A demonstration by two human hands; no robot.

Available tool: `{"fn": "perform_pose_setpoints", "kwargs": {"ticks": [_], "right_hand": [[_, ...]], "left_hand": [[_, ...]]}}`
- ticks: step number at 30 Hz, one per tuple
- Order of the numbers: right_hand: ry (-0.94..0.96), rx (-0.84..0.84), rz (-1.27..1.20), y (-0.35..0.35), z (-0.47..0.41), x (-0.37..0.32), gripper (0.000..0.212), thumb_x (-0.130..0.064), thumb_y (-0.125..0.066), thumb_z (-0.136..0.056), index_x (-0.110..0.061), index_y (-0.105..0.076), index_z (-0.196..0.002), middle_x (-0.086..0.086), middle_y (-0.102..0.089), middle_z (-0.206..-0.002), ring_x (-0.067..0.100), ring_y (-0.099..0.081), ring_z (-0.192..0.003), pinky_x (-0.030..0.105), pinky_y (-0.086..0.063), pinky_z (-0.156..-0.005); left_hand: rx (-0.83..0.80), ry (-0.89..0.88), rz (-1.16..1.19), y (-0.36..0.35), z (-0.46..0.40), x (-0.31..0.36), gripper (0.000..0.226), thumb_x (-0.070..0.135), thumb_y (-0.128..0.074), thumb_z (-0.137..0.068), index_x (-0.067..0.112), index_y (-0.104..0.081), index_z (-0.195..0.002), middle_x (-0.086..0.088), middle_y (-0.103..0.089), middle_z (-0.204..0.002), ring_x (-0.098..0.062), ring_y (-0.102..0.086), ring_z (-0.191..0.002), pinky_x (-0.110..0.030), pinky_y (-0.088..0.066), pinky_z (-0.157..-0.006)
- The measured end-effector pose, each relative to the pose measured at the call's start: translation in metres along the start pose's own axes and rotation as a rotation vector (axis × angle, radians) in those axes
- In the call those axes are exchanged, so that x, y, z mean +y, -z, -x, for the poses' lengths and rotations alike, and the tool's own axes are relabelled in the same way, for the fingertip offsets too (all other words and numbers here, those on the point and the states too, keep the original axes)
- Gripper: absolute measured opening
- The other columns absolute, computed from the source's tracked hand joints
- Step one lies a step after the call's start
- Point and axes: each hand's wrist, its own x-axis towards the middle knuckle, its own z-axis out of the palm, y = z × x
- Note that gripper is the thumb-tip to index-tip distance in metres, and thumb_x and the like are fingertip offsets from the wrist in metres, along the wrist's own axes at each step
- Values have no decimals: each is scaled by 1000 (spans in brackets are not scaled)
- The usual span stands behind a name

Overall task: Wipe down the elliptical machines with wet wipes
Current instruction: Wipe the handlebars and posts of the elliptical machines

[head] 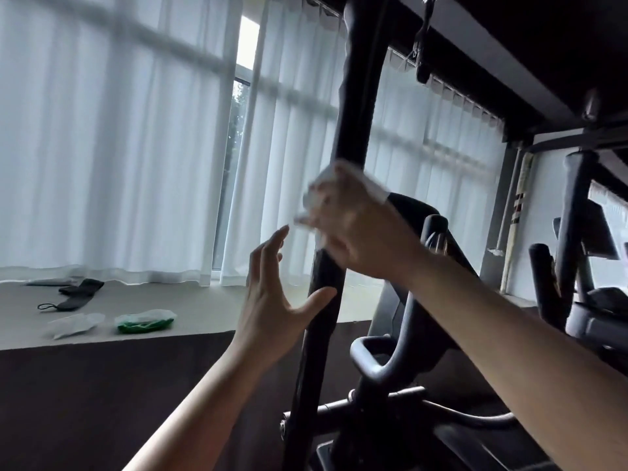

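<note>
On the pale ledge below the curtained window at far left lies a black strap (76, 294), and nearer the camera a clear plastic wrapper (73, 324) sits beside a green wet wipes packet (145, 323), the two close together but apart. White curtains (119, 147) cover the window, with a narrow gap of daylight between two panels. Moving right, the left hand (272, 311) is raised with fingers straight and spread wide, holding nothing; its thumb reaches toward the black handlebar post (343, 205) of the elliptical machine, and whether it touches cannot be told. Just above and to the right, the right hand (353, 229) is curled round a white wet wipe (321, 185) and presses it against the same upright post; the hand is blurred, so the exact lie of the fingers is unclear. Behind the right forearm a curved grey fixed handle (380, 362) and the dark console (413, 209) of the machine show. At far right stands a second machine (574, 266) with its own dark upright bars, under a dark overhead beam.
</note>
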Motion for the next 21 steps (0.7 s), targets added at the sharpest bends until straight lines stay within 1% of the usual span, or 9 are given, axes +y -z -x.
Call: {"fn": "perform_pose_setpoints", "kwargs": {"ticks": [2, 5, 7, 10, 12, 14, 16, 18, 21], "right_hand": [[70, -75, -25, -6, 21, -15, 26, -19, -52, -92, -9, -76, -95, 6, -70, -100, 23, -53, -119, 38, -16, -121], [163, -92, -36, -3, 15, -2, 24, -22, -56, -96, -9, -75, -94, 2, -72, -102, 22, -60, -114, 38, -34, -113], [188, -101, -24, 7, -4, 20, 27, -24, -53, -97, -9, -74, -93, 4, -72, -100, 27, -63, -107, 37, -33, -113], [102, -103, 28, 32, -34, 73, 30, -27, -47, -98, -11, -71, -108, 6, -69, -115, 26, -58, -118, 28, -23, -117], [37, -68, 144, 44, -50, 107, 34, -28, -45, -100, -11, -65, -122, 7, -61, -131, 24, -49, -131, 35, -28, -116], [-32, -11, 168, 49, -62, 122, 38, -28, -42, -101, -7, -63, -125, 10, -59, -134, 25, -46, -134, 32, -29, -114], [-118, 68, 84, 44, -65, 113, 34, -23, -44, -99, -3, -67, -115, 11, -63, -126, 26, -49, -130, 22, -31, -108], [-142, 82, -12, 37, -55, 89, 30, -20, -46, -97, -2, -69, -102, 12, -66, -120, 25, -52, -125, 15, -28, -105], [-10, -83, -93, 36, -33, 57, 35, -26, -43, -97, -5, -71, -99, 9, -68, -112, 22, -55, -119, 12, -28, -104]], "left_hand": [[23, -24, -6, 0, 4, 0, 97, 59, -76, -66, 58, -12, -139, 16, -29, -137, 21, -35, -117, -12, -32, -96], [66, -77, -1, 2, 4, 7, 95, 64, -67, -65, 64, -8, -139, 20, -29, -138, 15, -34, -125, -9, -30, -97], [86, -108, 7, 2, -3, 14, 86, 63, -62, -68, 67, -10, -136, 21, -29, -138, 6, -36, -130, -11, -30, -100], [143, -109, 23, -2, -22, 22, 74, 62, -55, -75, 58, -17, -138, 24, -30, -136, -3, -38, -133, -11, -28, -100], [167, -110, 27, -7, -36, 29, 68, 63, -50, -78, 56, -19, -138, 28, -28, -134, 0, -35, -134, -6, -24, -98], [153, -119, 49, -16, -49, 39, 71, 65, -45, -80, 50, -17, -143, 30, -24, -137, 7, -26, -135, -3, -20, -98], [145, -110, 89, -28, -62, 46, 77, 65, -41, -81, 42, -15, -150, 25, -21, -147, 9, -20, -136, -10, -17, -104], [161, -69, 105, -40, -71, 51, 74, 62, -37, -86, 39, -13, -152, 19, -18, -154, 3, -19, -140, -23, -22, -112], [215, -21, 49, -55, -72, 54, 69, 58, -29, -91, 40, -6, -154, 13, -16, -159, -3, -15, -145, -36, -23, -119]]}}
